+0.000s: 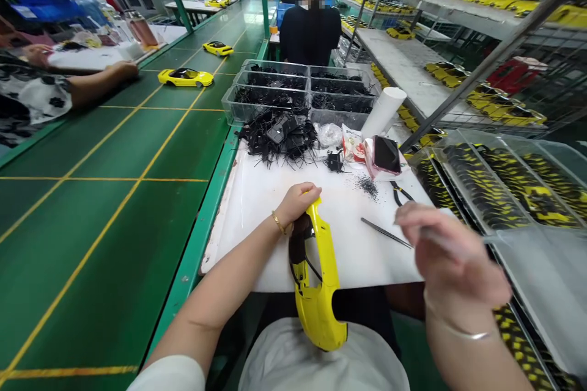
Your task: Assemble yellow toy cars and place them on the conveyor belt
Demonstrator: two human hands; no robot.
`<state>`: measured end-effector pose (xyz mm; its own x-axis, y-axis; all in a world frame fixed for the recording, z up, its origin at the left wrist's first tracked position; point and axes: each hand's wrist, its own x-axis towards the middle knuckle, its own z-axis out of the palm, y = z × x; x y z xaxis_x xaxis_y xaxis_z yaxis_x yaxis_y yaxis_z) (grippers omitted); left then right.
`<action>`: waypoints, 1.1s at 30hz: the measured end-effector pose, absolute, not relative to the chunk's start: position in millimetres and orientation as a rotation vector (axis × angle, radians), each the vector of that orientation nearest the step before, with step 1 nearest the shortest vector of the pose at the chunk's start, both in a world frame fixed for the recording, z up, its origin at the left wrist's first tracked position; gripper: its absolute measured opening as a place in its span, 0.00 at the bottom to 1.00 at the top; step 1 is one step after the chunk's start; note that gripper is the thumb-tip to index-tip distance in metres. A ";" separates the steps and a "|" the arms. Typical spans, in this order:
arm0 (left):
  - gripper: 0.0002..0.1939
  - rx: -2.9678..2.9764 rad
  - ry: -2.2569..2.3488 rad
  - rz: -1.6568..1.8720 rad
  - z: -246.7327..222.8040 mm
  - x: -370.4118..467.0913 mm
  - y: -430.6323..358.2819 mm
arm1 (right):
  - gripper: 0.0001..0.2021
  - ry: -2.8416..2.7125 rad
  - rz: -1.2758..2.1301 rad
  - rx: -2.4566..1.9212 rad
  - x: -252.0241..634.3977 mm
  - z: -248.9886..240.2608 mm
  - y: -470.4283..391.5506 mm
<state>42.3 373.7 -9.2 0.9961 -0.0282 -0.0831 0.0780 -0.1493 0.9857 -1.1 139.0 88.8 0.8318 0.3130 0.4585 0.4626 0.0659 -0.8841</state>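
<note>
My left hand [300, 201] is closed around the far end of a yellow toy car body shell [325, 263]. The shell stands tilted on edge, its near end by my lap and its window openings showing. My right hand [452, 253] is raised over the right edge of the white work board, apart from the shell. Motion smears its fingers, and I cannot make out whether they hold anything. Tweezers [385, 232] lie on the board just left of it, and dark-handled pliers [401, 193] lie beyond.
A heap of black parts [279, 137] lies before clear divided bins [270, 95]. A phone [386, 154] and a white roll [384, 111] stand right of it. Yellow cars [186, 77] ride the green conveyor [114, 208]. Trays of yellow-black parts [486, 189] sit at right. Co-workers sit ahead and left.
</note>
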 end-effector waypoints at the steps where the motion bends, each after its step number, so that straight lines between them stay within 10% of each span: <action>1: 0.20 1.712 0.032 -0.096 -8.7 41.6 373.6 | 0.25 -0.604 -0.253 -1.566 10.9 89.4 121.4; 8: 0.18 1.642 -0.003 -0.101 -17.9 42.3 375.9 | 0.27 0.157 -0.354 -1.867 84.2 53.8 44.6; 14: 0.18 1.628 0.026 -0.099 -23.9 42.2 377.7 | 0.23 -0.303 -1.016 -2.437 24.4 31.5 57.7; 21: 0.18 1.627 0.044 -0.115 -19.7 39.7 376.8 | 0.25 -0.652 -0.193 -3.279 -20.1 -16.2 72.5; 28: 0.18 1.637 0.054 -0.145 -20.0 39.5 377.6 | 0.09 -0.383 -0.350 -2.541 13.0 -11.1 56.7; 33: 0.18 1.655 0.063 -0.158 -18.6 40.0 378.1 | 0.17 0.009 -0.256 -1.941 33.8 -33.5 57.9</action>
